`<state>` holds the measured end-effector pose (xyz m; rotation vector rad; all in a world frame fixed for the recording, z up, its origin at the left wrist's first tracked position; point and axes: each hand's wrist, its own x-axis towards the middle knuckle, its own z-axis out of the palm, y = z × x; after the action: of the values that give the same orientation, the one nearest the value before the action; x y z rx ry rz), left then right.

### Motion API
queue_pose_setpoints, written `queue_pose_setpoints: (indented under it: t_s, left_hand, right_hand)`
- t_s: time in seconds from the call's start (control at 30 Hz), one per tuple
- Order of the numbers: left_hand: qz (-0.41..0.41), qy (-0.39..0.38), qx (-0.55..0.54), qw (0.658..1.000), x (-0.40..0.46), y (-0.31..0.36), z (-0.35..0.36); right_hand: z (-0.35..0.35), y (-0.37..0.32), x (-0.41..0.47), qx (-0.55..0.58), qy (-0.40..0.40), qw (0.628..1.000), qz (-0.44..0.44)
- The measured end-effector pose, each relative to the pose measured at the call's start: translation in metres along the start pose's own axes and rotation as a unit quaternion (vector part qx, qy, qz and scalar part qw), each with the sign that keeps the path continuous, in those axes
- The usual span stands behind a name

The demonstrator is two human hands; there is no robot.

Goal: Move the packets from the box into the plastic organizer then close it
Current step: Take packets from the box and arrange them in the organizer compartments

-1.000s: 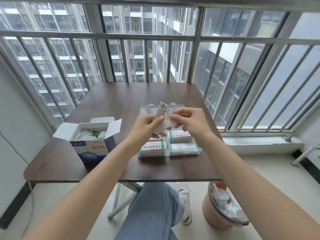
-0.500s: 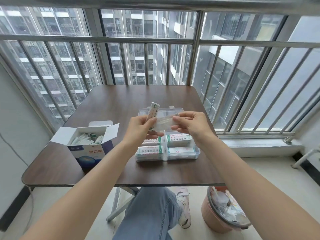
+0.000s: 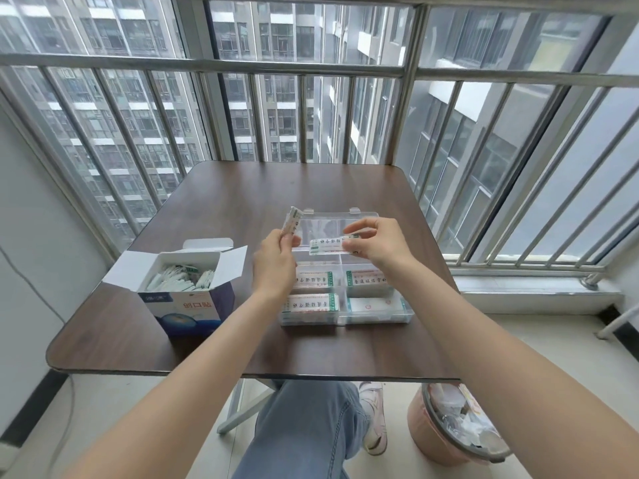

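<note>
- Fingers (image 3: 281, 238) of the left hand (image 3: 275, 262) pinch a small stack of packets (image 3: 292, 223), held upright above the organizer's left side.
- Box (image 3: 188, 292), white and blue, stands open at the table's left, flaps spread, with more packets (image 3: 179, 279) standing inside it.
- Table (image 3: 294, 186), dark brown, carries both box and organizer.
- Plastic organizer (image 3: 345, 314), clear, sits just right of the box; its lid (image 3: 328, 223) lies open at the far side, and its four near compartments hold packets with the labels facing up.
- Right hand (image 3: 380, 242) pinches a single packet (image 3: 328, 249) by its right end, held level over the organizer's far compartments.
- Bin (image 3: 453, 426), pink, stands on the floor under the table's right corner.
</note>
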<state>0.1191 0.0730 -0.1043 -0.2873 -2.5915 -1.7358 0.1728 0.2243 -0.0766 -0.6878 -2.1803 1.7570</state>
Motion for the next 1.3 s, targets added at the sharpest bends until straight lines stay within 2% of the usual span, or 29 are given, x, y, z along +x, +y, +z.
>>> queue_pose_setpoints:
  t_s: [0.1,0.3,0.4,0.53,0.6,0.9,1.3]
  left_hand:
    - [-0.014,0.018,0.021,1.000,0.004,-0.009,-0.001]
    - [-0.037,0.023,0.029,0.999,0.011,-0.013,-0.003]
    - [-0.042,0.024,0.035,0.998,0.013,-0.012,-0.003]
    - [-0.042,0.025,0.039,0.998,0.013,-0.011,-0.004]
    - [-0.045,0.022,0.032,0.998,0.012,-0.010,-0.005]
    - [-0.035,0.009,0.044,0.998,0.012,-0.009,-0.007]
    - [-0.019,-0.014,0.036,0.999,0.010,-0.006,-0.006]
  right_hand:
    - [0.011,0.001,0.009,-0.056,0.009,0.998,-0.012]
    - [0.042,0.009,0.025,-0.205,-0.028,0.978,-0.037]
    - [0.055,0.009,0.027,-0.298,-0.035,0.951,-0.074]
    - [0.067,0.005,0.025,-0.458,-0.015,0.882,-0.112]
    - [0.070,0.006,0.027,-0.493,-0.008,0.862,-0.120]
    - [0.074,0.009,0.027,-0.527,-0.005,0.838,-0.142]
    - [0.050,-0.001,0.025,-0.433,-0.062,0.892,-0.115]
